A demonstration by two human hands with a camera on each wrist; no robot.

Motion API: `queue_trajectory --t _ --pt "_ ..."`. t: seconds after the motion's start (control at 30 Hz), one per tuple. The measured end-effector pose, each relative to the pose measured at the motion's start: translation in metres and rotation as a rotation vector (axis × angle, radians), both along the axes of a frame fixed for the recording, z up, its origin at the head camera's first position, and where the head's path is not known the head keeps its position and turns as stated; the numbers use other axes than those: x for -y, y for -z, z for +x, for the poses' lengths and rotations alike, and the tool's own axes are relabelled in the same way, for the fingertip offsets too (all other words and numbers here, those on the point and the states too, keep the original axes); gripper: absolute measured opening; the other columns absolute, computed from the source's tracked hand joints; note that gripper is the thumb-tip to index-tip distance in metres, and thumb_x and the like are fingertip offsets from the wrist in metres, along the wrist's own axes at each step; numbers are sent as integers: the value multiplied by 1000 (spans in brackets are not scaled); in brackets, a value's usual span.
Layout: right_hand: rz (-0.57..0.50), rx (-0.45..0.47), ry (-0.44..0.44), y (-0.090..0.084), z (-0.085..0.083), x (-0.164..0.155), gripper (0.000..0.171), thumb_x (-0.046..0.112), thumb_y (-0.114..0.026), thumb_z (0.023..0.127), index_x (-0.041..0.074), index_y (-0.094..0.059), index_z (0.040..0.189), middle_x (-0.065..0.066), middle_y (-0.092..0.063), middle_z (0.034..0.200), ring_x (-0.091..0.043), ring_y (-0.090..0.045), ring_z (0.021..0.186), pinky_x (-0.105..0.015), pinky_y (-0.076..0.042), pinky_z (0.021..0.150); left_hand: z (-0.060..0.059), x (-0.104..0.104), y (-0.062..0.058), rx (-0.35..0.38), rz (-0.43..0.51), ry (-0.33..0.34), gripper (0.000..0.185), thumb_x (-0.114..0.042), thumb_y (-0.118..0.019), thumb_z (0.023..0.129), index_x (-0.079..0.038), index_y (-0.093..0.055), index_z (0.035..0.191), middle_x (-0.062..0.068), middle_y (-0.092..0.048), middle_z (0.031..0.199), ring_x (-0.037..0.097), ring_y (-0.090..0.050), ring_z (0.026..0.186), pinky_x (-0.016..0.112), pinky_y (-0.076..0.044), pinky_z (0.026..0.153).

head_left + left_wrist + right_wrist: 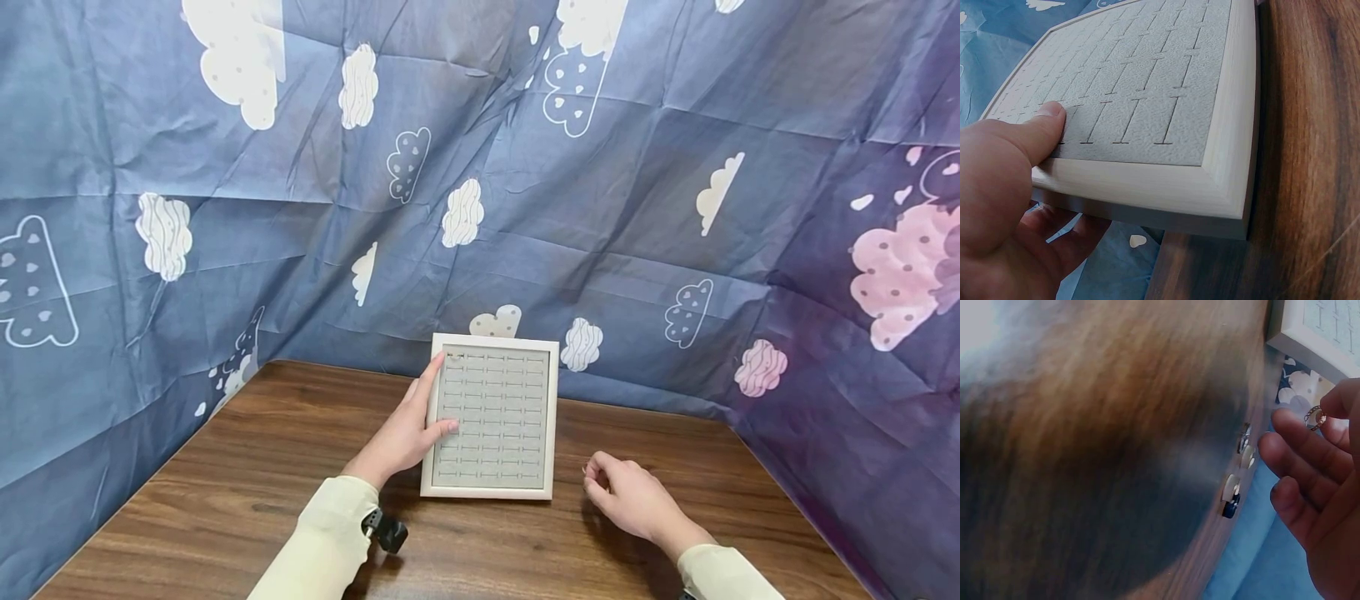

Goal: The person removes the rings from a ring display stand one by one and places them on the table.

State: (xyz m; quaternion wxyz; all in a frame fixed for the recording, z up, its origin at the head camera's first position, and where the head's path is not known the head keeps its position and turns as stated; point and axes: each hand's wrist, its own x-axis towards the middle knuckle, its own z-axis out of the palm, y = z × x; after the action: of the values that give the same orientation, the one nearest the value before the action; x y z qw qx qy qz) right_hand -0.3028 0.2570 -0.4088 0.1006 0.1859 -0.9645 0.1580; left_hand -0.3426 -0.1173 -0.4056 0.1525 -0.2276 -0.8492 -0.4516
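Observation:
A ring display board (491, 417) with a pale wooden frame and grey slotted padding stands tilted on the table. My left hand (405, 433) grips its left edge, thumb on the front; in the left wrist view the thumb (1047, 128) presses the padding and other fingers lie behind the frame. A ring (455, 357) sits in the top-left slot. To the right of the board, my right hand (630, 496) is above the table. In the right wrist view it pinches a gold-coloured openwork ring (1315, 417) between thumb and finger.
Several more rings (1230, 487) lie on the wooden table (1116, 394) in the right wrist view, one with a black part. A blue cloud-patterned cloth (525, 167) hangs behind and at both sides of the table. A black wrist device (386, 531) sits at the left sleeve.

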Motion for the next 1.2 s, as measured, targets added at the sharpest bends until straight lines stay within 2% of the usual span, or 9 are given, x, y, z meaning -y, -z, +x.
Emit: queue_trajectory --t 0.43,0.8,1.03,1.2 --pt "111 47 8 11 4 -9 16 21 -70 98 26 -58 89 16 -51 70 -3 -46 66 -28 -40 63 -1 0 -2 -23 -7 -6 110 -11 -79 99 -36 -3 175 23 -39 164 36 -61 132 55 -48 115" --pt "102 63 -62 19 6 -14 18 20 -74 96 27 -59 89 19 -52 69 1 -44 64 -26 -39 61 -1 -1 -2 -23 -3 -5 109 -11 -79 99 -34 -4 175 25 -39 163 37 -61 131 55 -47 115" --pt "85 104 -69 23 5 -15 16 21 -75 96 26 -61 90 17 -52 69 1 -44 61 -26 -37 58 0 0 0 -13 -5 -5 109 -11 -78 99 -34 -3 175 24 -39 164 36 -60 133 54 -47 116" --pt "89 79 -77 24 5 -15 16 21 -75 95 26 -62 90 18 -51 68 1 -43 63 -26 -37 59 0 0 0 -22 -9 -3 110 -11 -78 99 -35 -3 175 24 -40 164 35 -60 132 54 -47 116"
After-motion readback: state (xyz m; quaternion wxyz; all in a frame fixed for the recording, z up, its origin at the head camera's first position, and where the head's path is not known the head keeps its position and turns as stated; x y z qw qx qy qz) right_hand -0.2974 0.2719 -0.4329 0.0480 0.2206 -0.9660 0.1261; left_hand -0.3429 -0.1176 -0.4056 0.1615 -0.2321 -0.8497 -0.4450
